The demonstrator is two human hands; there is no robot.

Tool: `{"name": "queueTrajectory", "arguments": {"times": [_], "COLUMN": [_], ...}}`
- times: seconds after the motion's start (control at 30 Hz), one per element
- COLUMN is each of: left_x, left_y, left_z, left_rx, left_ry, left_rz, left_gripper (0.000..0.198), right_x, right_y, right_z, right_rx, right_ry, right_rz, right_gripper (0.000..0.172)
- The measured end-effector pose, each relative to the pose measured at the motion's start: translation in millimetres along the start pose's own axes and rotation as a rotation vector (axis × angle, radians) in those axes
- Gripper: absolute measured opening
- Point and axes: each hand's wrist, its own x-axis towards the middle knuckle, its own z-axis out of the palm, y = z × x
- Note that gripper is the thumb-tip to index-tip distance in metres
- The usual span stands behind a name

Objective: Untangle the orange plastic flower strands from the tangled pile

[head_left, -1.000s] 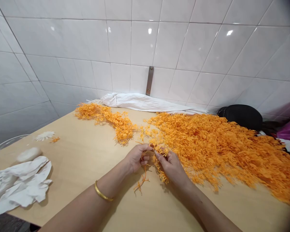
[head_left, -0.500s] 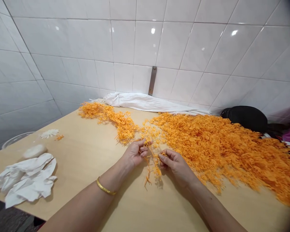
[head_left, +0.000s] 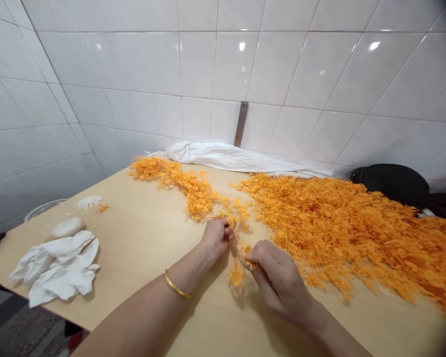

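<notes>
My left hand [head_left: 216,237] is closed in a pinch on one end of an orange plastic sprig [head_left: 238,270]. My right hand [head_left: 277,280] pinches the same sprig a little lower and to the right, and the sprig's frilly end hangs onto the wooden table [head_left: 141,238] between the two hands. A gold bangle [head_left: 176,286] circles my left wrist. To the right spreads a big heap of orange sprigs [head_left: 342,228]. Beyond my left hand lies a smaller row of orange sprigs [head_left: 182,183].
A white cloth bag [head_left: 230,156] lies along the tiled wall. Crumpled white paper [head_left: 57,267], a pale lump [head_left: 67,227] and a white flower piece [head_left: 88,201] sit at the left near a glass bowl [head_left: 40,208]. A black object [head_left: 392,182] rests at the back right.
My hands have drawn apart, the right one moving toward me and the left staying near the small row. The sprig now stretches between them. The view has shifted slightly left.
</notes>
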Motion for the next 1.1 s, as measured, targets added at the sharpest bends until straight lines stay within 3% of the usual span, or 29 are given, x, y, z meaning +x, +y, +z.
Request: {"name": "queueTrajectory", "arguments": {"times": [0.1, 0.3, 0.43, 0.63, 0.83, 0.93, 1.1], "left_x": [7.0, 4.1, -4.6, -14.4, -10.2, -12.1, -11.9], "left_y": [2.7, 4.9, 2.1, -3.6, -2.3, -4.8, -5.6], "left_z": [-4.5, -9.6, -8.0, -5.6, -3.9, -0.9, 4.3], "left_rx": [0.017, 0.117, 0.316, 0.462, 0.271, 0.191, 0.180], "left_ry": [-0.007, -0.110, -0.205, -0.379, -0.231, -0.135, -0.017], "left_rz": [0.069, 0.079, 0.075, 0.067, 0.022, 0.023, 0.054], "left_gripper": [0.018, 0.011, 0.023, 0.022, 0.017, 0.016, 0.018], "right_x": [3.6, 5.1, 1.8, -0.7, -1.6, -1.5, -2.6], "right_y": [-4.4, 23.4, 38.0, 41.6, 32.0, 26.2, 3.7], "right_z": [-4.7, -2.5, -0.8, 8.0, 19.2, 20.6, 19.5], "right_rx": [0.083, 0.250, 0.450, 0.523, 0.354, 0.108, -0.192], "right_ry": [0.020, 0.109, 0.170, 0.132, 0.039, 0.018, 0.059], "right_rz": [0.075, 0.715, 0.831, 0.794, 0.735, 0.544, 0.039], "right_gripper": [0.011, 0.018, 0.023, 0.020, 0.011, 0.012, 0.021]}}
